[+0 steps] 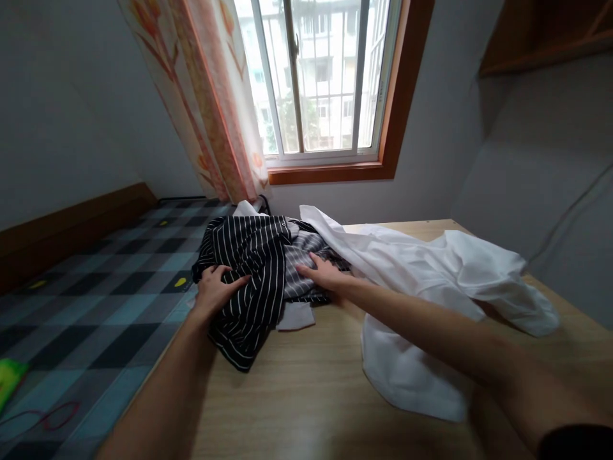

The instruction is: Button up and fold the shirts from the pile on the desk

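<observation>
A black garment with white stripes (261, 255) lies crumpled at the far left of the table (287, 396), next to the bed, one dark corner pointing toward the near side. Against its right side is a grey striped cloth (306, 255); whether this is a separate piece or the garment's own inside, I cannot tell. A small plain grey flap (295, 317) pokes out below the two, flat on the wood. The left hand (219, 289) rests on the left part of the black garment, thumb and forefinger spread apart across the stripes; its other fingers are mostly hidden, so I cannot tell whether they grip any fabric. The right hand (324, 273) reaches in from the other side with thumb and fingers parted, the tips at the grey striped cloth and not closed around it. Just right of that, a large white cloth (421, 262) sprawls in loose folds over the table, partly under the right forearm. To the left stands a bed with a plaid cover (119, 281), a bright green item (10, 377) and a thin red cord (60, 415) near its close edge. Beyond, a flowered curtain (211, 96) hangs beside a window with a brown frame (402, 83), and a wooden shelf (550, 61) is at the upper right.
</observation>
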Motion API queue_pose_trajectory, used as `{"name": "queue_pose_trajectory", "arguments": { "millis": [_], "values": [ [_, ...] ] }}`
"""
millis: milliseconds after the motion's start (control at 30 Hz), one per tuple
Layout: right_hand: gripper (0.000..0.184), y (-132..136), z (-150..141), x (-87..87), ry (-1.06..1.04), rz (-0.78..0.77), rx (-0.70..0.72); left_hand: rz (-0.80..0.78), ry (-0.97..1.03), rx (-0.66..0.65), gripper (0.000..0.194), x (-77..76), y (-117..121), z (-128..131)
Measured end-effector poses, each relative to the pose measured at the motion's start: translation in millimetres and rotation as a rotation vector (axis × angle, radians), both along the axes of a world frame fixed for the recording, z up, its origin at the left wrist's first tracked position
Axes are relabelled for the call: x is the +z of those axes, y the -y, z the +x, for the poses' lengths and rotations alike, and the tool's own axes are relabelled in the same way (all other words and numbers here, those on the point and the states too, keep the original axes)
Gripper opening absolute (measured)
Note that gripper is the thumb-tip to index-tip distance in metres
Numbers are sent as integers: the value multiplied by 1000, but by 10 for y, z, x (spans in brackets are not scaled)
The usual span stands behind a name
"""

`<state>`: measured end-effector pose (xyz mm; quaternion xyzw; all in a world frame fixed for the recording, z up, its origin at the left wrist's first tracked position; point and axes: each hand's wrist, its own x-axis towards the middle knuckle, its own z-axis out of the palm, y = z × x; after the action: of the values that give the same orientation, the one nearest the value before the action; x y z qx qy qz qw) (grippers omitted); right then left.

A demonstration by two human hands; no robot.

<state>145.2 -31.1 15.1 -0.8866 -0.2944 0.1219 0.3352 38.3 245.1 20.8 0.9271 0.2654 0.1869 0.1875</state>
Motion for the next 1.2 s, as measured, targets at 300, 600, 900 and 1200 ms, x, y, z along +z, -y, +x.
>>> {"name": "queue_pose_trajectory", "arguments": {
  "millis": [300, 600, 900, 1200],
  "values": [
    [83, -730, 280, -84, 6, 28, -5, 24, 93, 47, 68, -211, -9, -63],
    [78, -754, 323, -63, 159, -67, -11, 59, 112, 98, 70, -254, 82, -71],
    [59, 468, 801, 380, 479, -281, -334, 159, 226, 156, 66, 3, 327, -111],
    [30, 1533, 1092, 878, 617, 618, -898, 531, 304, -299, 50, 540, 1461, 134]
  ]
}}
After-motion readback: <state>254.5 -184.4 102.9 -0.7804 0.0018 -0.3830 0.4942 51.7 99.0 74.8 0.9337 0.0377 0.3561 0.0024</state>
